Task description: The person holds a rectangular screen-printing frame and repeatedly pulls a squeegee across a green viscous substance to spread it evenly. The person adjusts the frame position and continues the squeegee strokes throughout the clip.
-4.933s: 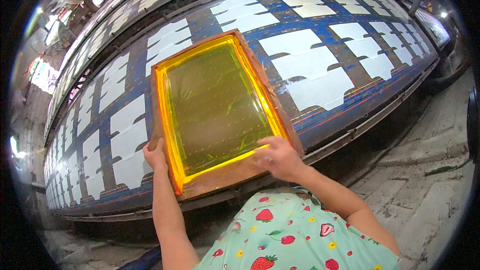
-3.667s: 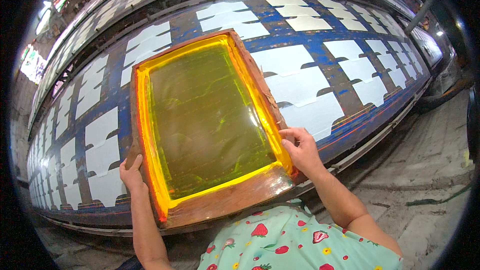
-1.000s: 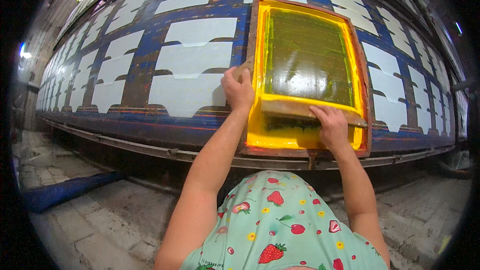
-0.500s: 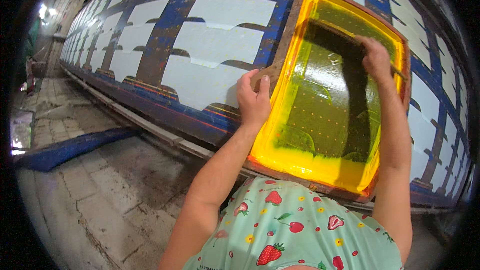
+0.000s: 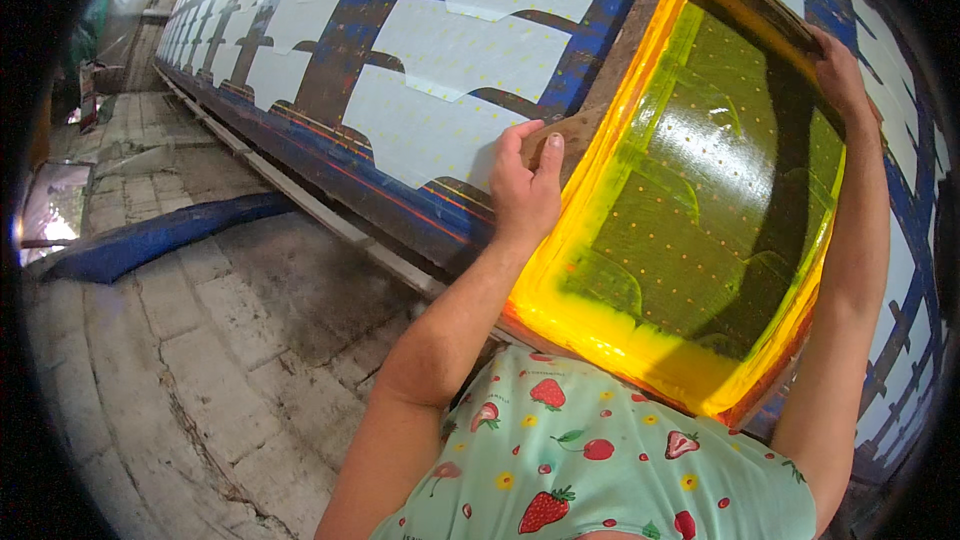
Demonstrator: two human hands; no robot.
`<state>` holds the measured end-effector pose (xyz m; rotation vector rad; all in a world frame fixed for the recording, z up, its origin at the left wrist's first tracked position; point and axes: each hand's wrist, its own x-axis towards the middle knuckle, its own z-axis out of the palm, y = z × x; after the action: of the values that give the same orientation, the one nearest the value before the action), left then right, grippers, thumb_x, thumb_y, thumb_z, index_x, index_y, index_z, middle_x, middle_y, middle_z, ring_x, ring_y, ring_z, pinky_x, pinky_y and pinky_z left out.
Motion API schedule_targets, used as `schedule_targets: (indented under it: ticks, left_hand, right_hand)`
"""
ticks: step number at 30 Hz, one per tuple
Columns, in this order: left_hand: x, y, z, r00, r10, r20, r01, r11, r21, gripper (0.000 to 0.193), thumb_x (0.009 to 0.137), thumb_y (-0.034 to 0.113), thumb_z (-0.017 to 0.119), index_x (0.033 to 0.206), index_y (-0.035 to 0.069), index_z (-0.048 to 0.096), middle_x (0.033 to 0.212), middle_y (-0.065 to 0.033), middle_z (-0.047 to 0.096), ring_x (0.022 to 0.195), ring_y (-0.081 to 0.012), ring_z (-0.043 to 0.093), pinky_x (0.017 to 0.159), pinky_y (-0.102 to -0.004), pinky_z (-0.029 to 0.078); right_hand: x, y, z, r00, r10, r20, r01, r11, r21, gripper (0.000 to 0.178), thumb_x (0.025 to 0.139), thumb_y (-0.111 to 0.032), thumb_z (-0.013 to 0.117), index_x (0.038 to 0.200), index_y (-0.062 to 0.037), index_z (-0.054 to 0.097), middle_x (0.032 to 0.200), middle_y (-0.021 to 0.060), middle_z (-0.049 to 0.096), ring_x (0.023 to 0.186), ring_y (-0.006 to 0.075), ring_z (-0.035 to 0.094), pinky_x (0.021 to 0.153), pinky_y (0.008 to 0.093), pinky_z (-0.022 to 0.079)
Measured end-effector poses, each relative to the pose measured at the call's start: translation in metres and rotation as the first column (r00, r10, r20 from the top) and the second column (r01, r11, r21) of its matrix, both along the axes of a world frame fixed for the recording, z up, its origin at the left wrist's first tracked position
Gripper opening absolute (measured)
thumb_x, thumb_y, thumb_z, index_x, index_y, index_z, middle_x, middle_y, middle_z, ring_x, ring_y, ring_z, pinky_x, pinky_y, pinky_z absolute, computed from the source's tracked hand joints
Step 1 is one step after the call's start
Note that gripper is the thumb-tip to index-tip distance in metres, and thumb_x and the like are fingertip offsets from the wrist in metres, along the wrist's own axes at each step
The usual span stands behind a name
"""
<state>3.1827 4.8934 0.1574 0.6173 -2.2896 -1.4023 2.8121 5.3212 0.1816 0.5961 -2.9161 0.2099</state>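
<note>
A screen printing frame (image 5: 628, 162) with a brown wooden rim lies in front of me, its inner borders thick with wet yellow ink. Through the glossy olive mesh (image 5: 690, 230), flap outlines and dots show. My left hand (image 5: 527, 185) is closed around a wooden tab (image 5: 575, 137) on the frame's left side. At the far right, my right hand (image 5: 840, 75) has its fingers curled over the far rim. The squeegee (image 5: 765, 15) appears to rest along that far end, in shadow; whether the right hand also touches it cannot be made out.
White die-cut sheets (image 5: 470, 45) lie in rows on a long blue-and-brown table (image 5: 325, 60); several carry small yellow dots. More sheets (image 5: 880, 35) lie beyond the frame. A ledge (image 5: 300, 215) runs along the table's near side. Blue cloth (image 5: 170, 235) stretches over the paved floor (image 5: 150, 360) at left.
My right hand has moved from the squeegee's middle to the frame's far right rim. The squeegee has gone to the far end. My left hand keeps its grip; the view has shifted.
</note>
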Motion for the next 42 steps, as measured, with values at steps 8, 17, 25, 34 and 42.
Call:
schedule_targets:
  ticks: [8, 17, 25, 34, 42]
  left_hand:
    - [-0.005, -0.006, -0.010, 1.000, 0.018, 0.006, -0.018, 0.999, 0.040, 0.036, 0.103, 0.029, 0.077, 0.126, 0.002, 0.071, 0.120, -0.0215, 0.076, 0.113, -0.0359, 0.073, 0.098, -0.0463, 0.057]
    - [-0.005, -0.012, -0.014, 0.998, -0.014, -0.056, 0.017, 0.999, 0.049, 0.037, 0.101, 0.029, 0.078, 0.125, 0.002, 0.071, 0.122, -0.0241, 0.077, 0.117, -0.0421, 0.072, 0.103, -0.0490, 0.055]
    - [-0.003, -0.013, -0.019, 0.997, -0.059, -0.056, 0.063, 0.996, 0.069, 0.053, 0.087, 0.027, 0.091, 0.129, 0.003, 0.068, 0.122, -0.0247, 0.077, 0.114, -0.0418, 0.074, 0.101, -0.0485, 0.058]
    - [0.000, -0.010, -0.009, 0.999, -0.049, 0.020, 0.048, 0.997, 0.068, 0.064, 0.076, 0.027, 0.100, 0.126, 0.004, 0.066, 0.118, -0.0205, 0.079, 0.110, -0.0375, 0.077, 0.098, -0.0465, 0.060]
    - [-0.002, -0.011, -0.018, 0.998, -0.052, -0.038, 0.056, 0.994, 0.098, 0.060, 0.078, 0.017, 0.101, 0.125, 0.001, 0.068, 0.116, -0.0140, 0.079, 0.106, -0.0266, 0.075, 0.096, -0.0401, 0.059]
  right_hand:
    - [0.120, -0.027, 0.034, 0.967, 0.117, 0.226, -0.096, 0.990, -0.104, 0.044, 0.089, -0.006, 0.072, 0.133, -0.0094, 0.075, 0.125, 0.0220, 0.079, 0.122, 0.0412, 0.073, 0.107, 0.0484, 0.056]
    - [0.362, -0.083, 0.049, 0.979, 0.056, 0.197, -0.035, 0.994, -0.106, 0.050, 0.081, 0.004, 0.063, 0.125, -0.0148, 0.078, 0.110, 0.0223, 0.076, 0.108, 0.0466, 0.073, 0.095, 0.0550, 0.059]
    - [0.524, -0.127, 0.045, 0.989, 0.069, 0.130, -0.057, 0.994, -0.097, 0.045, 0.079, 0.002, 0.069, 0.120, -0.0133, 0.080, 0.101, 0.0131, 0.073, 0.100, 0.0376, 0.071, 0.089, 0.0500, 0.058]
    - [0.587, -0.141, 0.044, 0.987, 0.121, 0.108, -0.097, 0.975, -0.201, 0.049, 0.081, -0.028, 0.092, 0.126, -0.0131, 0.078, 0.112, 0.0111, 0.072, 0.109, 0.0346, 0.068, 0.095, 0.0477, 0.056]
    - [0.613, -0.123, 0.038, 0.971, 0.233, 0.061, -0.213, 0.949, -0.231, 0.049, 0.090, -0.033, 0.085, 0.133, -0.0105, 0.075, 0.127, 0.0127, 0.071, 0.120, 0.0354, 0.066, 0.103, 0.0499, 0.053]
